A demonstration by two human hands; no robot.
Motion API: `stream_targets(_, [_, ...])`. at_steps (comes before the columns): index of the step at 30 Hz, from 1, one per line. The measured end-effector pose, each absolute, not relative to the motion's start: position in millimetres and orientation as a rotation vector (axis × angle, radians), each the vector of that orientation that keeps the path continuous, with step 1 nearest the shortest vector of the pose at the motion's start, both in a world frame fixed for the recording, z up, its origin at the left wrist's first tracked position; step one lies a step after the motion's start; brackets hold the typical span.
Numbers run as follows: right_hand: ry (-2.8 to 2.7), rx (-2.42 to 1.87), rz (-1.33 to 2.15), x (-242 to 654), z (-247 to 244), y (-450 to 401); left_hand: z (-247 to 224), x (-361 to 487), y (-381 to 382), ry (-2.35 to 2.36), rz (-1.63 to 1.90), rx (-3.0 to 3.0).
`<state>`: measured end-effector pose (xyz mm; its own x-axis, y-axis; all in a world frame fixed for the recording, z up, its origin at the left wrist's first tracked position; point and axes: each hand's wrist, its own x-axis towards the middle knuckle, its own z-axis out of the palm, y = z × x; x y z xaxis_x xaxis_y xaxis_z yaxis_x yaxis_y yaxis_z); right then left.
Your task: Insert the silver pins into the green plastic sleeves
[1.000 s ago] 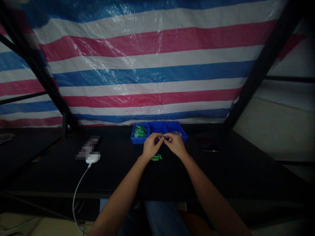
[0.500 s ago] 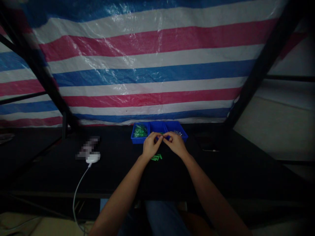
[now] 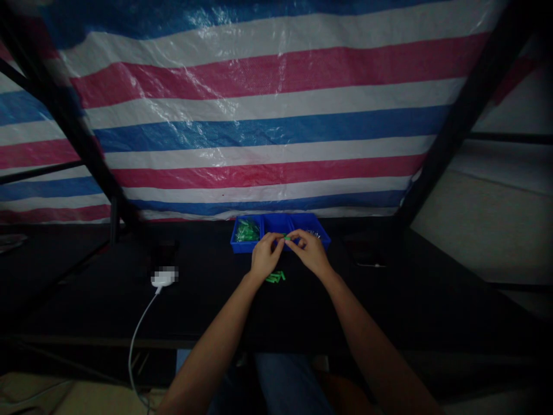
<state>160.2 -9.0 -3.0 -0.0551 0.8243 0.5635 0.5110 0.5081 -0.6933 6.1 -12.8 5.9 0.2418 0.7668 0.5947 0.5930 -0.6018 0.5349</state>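
Though fingertips cover much of it, I can see a small green piece point(image 3: 287, 238) at the near side of the blue tray point(image 3: 245, 248), pinched by thumb and forefinger of both the left hand point(image 3: 264, 258) and the right hand point(image 3: 313, 252), tips almost meeting. Both hands arch inward, hiding part of the tray's front. Nearer than the tray lie loose green pieces point(image 3: 275, 278); the tiny bits point(image 3: 313, 234) in its right compartment are too dim to make out.
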Motion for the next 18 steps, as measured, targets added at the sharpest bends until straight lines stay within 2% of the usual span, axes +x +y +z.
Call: stream_targets(18, [-1.660, -1.030, 0.390, 155.1, -3.5, -9.3, -0.2, 4.6, -9.0, 1.247, 1.234, 2.369])
